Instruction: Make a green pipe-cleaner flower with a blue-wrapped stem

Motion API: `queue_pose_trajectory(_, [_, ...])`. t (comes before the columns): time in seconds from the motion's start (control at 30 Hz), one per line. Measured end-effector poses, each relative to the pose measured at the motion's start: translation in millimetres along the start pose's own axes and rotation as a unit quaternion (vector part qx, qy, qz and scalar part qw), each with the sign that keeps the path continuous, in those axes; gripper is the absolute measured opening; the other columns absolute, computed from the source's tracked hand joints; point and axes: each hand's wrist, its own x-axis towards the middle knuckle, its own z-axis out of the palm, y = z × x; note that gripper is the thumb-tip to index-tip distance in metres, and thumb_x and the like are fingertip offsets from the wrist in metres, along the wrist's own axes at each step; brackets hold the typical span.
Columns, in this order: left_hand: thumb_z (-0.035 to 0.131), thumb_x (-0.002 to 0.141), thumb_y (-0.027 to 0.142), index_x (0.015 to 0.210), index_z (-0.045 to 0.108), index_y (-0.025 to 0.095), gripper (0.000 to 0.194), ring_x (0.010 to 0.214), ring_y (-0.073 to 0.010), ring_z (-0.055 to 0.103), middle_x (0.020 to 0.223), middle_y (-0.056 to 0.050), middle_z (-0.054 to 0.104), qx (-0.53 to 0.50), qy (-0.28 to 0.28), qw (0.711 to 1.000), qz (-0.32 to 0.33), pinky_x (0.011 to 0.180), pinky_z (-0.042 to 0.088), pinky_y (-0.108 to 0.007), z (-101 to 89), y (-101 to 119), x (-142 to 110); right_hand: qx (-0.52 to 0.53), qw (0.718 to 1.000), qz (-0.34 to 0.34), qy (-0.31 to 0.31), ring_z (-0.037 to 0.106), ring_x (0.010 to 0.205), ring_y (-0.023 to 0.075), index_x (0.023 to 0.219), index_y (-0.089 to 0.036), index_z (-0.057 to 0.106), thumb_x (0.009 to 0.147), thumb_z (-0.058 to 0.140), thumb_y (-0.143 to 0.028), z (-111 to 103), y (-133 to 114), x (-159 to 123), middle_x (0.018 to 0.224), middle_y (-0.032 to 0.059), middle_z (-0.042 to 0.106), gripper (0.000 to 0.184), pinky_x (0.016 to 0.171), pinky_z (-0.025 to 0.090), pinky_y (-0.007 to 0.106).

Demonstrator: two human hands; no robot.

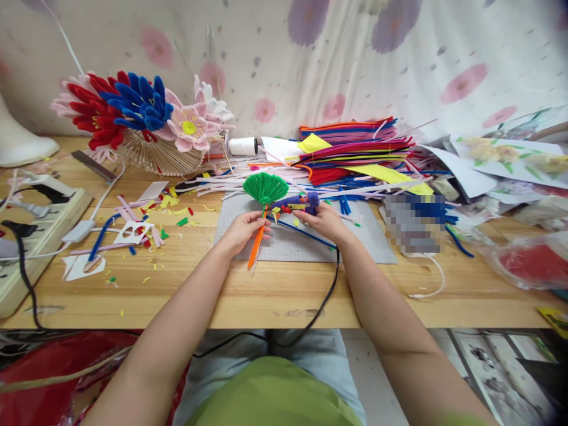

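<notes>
In my left hand (242, 232) is a bundle of orange pipe cleaner stems (255, 247), pinched between thumb and fingers. A green fan-shaped pipe cleaner piece (265, 187) tops the bundle, standing upright. My right hand (327, 222) is wrapped round a purple hot glue gun (312, 202), which points left. Its nozzle comes close to the stems just below the green fan; whether they touch, I cannot tell. Beneath both hands lies a grey cutting mat (370, 245), with a blue pipe cleaner (302, 231) across it.
Bundled pipe cleaners (355, 157) fill the back of the table. Red, blue and pink pipe cleaner flowers (137, 106) stand at the back left. Scraps (173, 204) litter the left side, near a power strip (66, 219). A black cord (331, 290) hangs over the front edge.
</notes>
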Motion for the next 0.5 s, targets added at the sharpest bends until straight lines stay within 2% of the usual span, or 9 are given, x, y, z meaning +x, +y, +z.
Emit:
queue_pose_trajectory(0.17, [0.058, 0.073, 0.008, 0.088, 0.062, 0.011, 0.016, 0.057, -0.0100, 0.060, 0.073, -0.004, 0.062, -0.003, 0.005, 1.000, 0.000, 0.053, 0.055, -0.025, 0.2, 0.4, -0.1, 0.001, 1.000, -0.006, 0.028, 0.057, 0.070, 0.0183, 0.085, -0.020, 0.066, 0.071, 0.055, -0.053, 0.2, -0.5, 0.6, 0.071, 0.0029, 0.064, 0.037, 0.061, 0.041, 0.028])
queue_pose_trajectory(0.33, [0.059, 0.072, 0.008, 0.086, 0.062, 0.011, 0.015, 0.056, -0.0103, 0.060, 0.073, -0.004, 0.061, -0.006, 0.003, 1.000, -0.002, 0.052, 0.054, -0.025, 0.5, 0.4, -0.4, 0.011, 1.000, -0.008, -0.013, 0.057, 0.070, 0.0179, 0.088, -0.020, 0.066, 0.070, 0.056, -0.054, -1.8, -2.3, -1.7, 0.073, 0.0038, 0.065, 0.040, 0.061, 0.042, 0.028])
queue_pose_trajectory(0.5, [0.059, 0.073, 0.008, 0.088, 0.062, 0.010, 0.016, 0.056, -0.0095, 0.060, 0.075, -0.004, 0.062, -0.002, 0.007, 1.000, 0.003, 0.053, 0.055, -0.025, 0.5, 0.1, -0.6, 0.002, 1.000, -0.002, 0.022, 0.058, 0.074, 0.0200, 0.086, -0.021, 0.066, 0.070, 0.056, -0.054, 0.8, -0.9, 1.6, 0.073, 0.0033, 0.065, 0.038, 0.063, 0.042, 0.029])
